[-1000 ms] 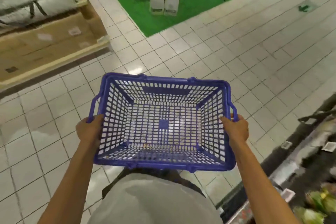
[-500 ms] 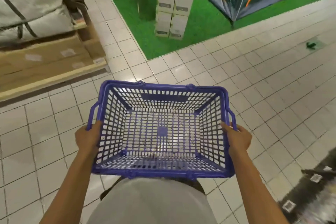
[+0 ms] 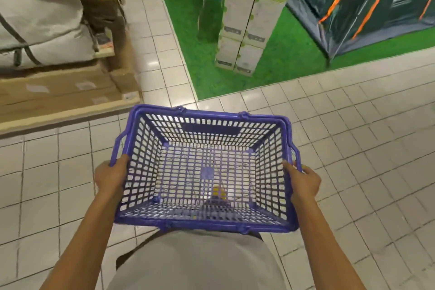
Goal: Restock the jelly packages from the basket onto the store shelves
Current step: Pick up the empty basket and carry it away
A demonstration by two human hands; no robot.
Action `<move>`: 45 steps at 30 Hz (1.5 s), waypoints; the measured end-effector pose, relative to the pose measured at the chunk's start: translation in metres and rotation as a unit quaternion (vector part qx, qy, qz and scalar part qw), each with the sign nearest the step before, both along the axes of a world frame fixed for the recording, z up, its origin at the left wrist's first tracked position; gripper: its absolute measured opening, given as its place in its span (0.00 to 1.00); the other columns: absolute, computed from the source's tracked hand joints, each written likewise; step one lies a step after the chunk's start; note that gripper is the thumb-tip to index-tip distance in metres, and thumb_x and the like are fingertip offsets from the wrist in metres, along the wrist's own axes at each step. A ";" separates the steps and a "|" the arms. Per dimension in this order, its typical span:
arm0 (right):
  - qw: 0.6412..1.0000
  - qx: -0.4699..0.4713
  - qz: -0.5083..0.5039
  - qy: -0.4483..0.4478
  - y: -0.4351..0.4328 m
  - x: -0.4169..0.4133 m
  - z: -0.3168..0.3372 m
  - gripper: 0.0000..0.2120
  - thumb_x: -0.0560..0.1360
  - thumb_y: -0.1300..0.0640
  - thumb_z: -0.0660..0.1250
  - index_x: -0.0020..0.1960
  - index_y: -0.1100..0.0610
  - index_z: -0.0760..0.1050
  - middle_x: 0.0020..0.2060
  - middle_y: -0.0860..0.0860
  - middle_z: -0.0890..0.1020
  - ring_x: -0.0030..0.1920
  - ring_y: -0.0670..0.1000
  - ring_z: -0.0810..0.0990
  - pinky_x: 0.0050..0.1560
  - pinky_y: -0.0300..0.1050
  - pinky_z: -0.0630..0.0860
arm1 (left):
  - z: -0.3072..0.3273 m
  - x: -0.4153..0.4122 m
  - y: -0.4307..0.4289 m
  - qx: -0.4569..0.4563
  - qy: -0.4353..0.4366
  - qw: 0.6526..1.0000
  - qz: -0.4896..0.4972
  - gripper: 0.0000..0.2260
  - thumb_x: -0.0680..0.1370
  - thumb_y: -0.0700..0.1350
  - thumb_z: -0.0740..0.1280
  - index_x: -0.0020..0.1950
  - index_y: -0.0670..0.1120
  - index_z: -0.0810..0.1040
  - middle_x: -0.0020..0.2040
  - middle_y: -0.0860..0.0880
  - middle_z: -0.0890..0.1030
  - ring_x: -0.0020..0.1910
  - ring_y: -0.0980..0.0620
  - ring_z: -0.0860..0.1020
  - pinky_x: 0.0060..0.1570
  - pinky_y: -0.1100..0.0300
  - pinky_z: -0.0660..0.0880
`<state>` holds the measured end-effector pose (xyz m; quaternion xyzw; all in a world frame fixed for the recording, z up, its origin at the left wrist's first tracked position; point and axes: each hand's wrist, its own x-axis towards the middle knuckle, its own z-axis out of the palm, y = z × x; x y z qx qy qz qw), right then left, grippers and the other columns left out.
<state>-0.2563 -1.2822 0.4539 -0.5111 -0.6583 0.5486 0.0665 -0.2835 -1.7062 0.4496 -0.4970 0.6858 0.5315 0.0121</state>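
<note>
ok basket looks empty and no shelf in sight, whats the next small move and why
Probably keep carrying the basket on towards fresh stock: both the left hand and right hand grip its sides, and nothing lies inside it.

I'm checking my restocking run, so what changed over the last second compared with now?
The view swung away from the dark shelf edge at lower right, now out of sight; the tent and stacked boxes on the green turf came into view. Both the left hand and right hand still grip the empty blue basket.
</note>
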 end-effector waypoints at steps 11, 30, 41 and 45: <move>0.993 -0.017 0.118 0.019 0.028 -0.251 0.014 0.10 0.64 0.52 0.80 0.41 0.51 0.80 0.33 0.52 0.86 0.31 0.51 0.85 0.29 0.43 0.81 | 0.003 -0.127 0.037 0.003 0.024 0.992 0.124 0.13 0.72 0.51 0.71 0.46 0.41 0.78 0.38 0.45 0.82 0.36 0.45 0.81 0.36 0.58 0.76; 0.985 -0.088 0.137 0.057 -0.048 -0.629 -0.010 0.09 0.68 0.64 0.77 0.37 0.55 0.78 0.23 0.44 0.81 0.23 0.40 0.78 0.25 0.32 0.74 | -0.015 -0.471 -0.020 -0.006 -0.010 0.981 0.194 0.11 0.71 0.51 0.72 0.37 0.47 0.73 0.45 0.37 0.84 0.46 0.38 0.83 0.53 0.41 0.80; 0.980 -0.117 0.162 -0.014 -0.031 -0.809 -0.081 0.10 0.69 0.65 0.77 0.36 0.56 0.77 0.21 0.42 0.79 0.21 0.37 0.75 0.22 0.30 0.71 | -0.076 -0.611 0.010 -0.008 -0.047 0.973 0.227 0.10 0.73 0.44 0.73 0.46 0.37 0.79 0.36 0.42 0.79 0.42 0.45 0.78 0.48 0.50 0.77; 0.975 -0.119 0.178 -0.052 -0.028 -0.855 -0.118 0.11 0.69 0.62 0.77 0.34 0.56 0.76 0.19 0.42 0.77 0.19 0.39 0.72 0.20 0.31 0.68 | -0.109 -0.654 0.009 -0.016 -0.063 0.974 0.217 0.07 0.73 0.43 0.73 0.42 0.42 0.77 0.37 0.43 0.79 0.38 0.47 0.77 0.43 0.52 0.76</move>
